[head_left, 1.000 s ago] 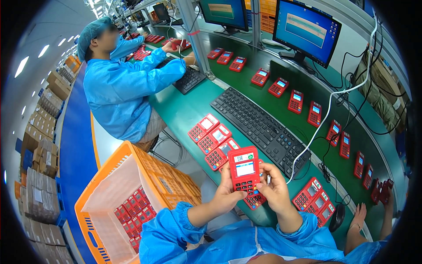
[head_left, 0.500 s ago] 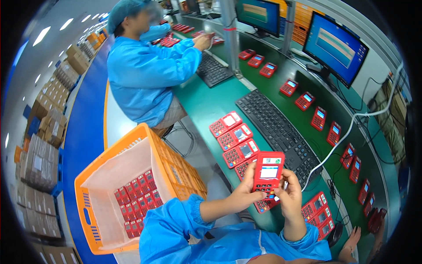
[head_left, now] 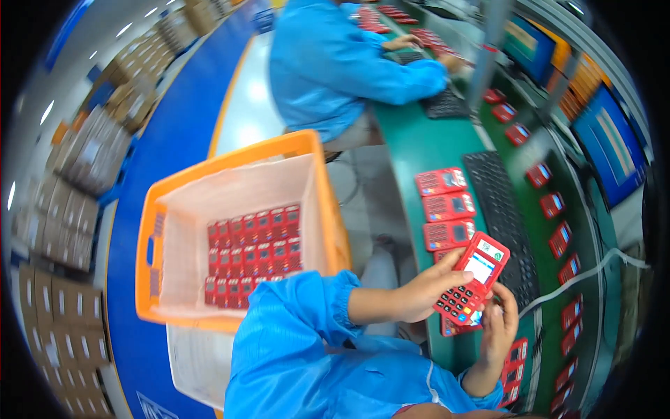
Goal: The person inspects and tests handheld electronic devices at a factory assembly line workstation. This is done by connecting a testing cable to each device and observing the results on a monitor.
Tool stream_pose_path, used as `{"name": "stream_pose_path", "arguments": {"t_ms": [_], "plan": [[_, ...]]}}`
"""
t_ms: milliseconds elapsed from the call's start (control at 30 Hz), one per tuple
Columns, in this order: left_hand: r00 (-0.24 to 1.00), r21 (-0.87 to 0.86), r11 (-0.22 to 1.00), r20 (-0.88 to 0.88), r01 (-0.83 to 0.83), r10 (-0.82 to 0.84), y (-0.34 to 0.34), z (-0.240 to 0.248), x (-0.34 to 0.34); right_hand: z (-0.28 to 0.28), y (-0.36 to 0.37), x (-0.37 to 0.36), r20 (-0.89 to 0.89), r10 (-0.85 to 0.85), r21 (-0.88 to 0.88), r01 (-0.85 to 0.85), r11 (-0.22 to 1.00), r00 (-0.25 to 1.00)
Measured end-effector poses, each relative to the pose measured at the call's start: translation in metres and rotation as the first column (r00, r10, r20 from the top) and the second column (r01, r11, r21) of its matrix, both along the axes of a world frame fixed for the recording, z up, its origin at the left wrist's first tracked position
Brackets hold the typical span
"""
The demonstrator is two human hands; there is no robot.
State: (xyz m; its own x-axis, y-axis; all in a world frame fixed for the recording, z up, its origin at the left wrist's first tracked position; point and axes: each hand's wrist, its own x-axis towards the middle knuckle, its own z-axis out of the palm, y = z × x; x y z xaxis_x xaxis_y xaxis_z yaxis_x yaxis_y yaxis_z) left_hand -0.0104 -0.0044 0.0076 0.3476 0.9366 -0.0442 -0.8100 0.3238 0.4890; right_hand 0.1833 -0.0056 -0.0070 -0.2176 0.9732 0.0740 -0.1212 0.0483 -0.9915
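My left hand (head_left: 426, 288) grips a red card payment terminal (head_left: 457, 297) with a lit screen and black keys. It is held tilted above the green bench, my thumb beside the screen. Close to the terminal's lower right edge, my right hand (head_left: 501, 325) has its fingers curled. A white cable (head_left: 579, 278) runs in from the right to this hand; its end is hidden by the fingers. Beyond the held terminal lies a row of red terminals (head_left: 447, 207) on the bench. More terminals (head_left: 515, 363) rest beside my right wrist.
To my left stands an orange crate (head_left: 314, 143), white-lined, with rows of red terminals inside. A black keyboard (head_left: 499, 209) lies along the green bench (head_left: 405, 143). Further right are several lit terminals (head_left: 558, 237) and a monitor (head_left: 614, 146). A person in blue (head_left: 328, 70) works ahead.
My view has turned left, so the crate sits more central. The terminal has tilted clockwise in my left hand, and my left thumb has moved from the keys up beside the screen.
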Motion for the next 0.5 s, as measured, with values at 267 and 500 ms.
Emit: {"name": "stream_pose_path", "arguments": {"t_ms": [267, 500], "plan": [[0.485, 0.19, 0.62, -0.467, -0.762, 0.739, -0.058, -0.007, -0.229, 0.001, -0.001, 0.01, 0.077, 0.042, 0.08, -0.048, 0.996, 0.996], [0.427, -0.296, 0.604, -0.901, -0.74, 0.082, -0.13, -0.266, -0.287, 0.014, -0.011, -0.009, 0.043, 0.095, -0.144, -0.088, 0.986, 0.995]]}}
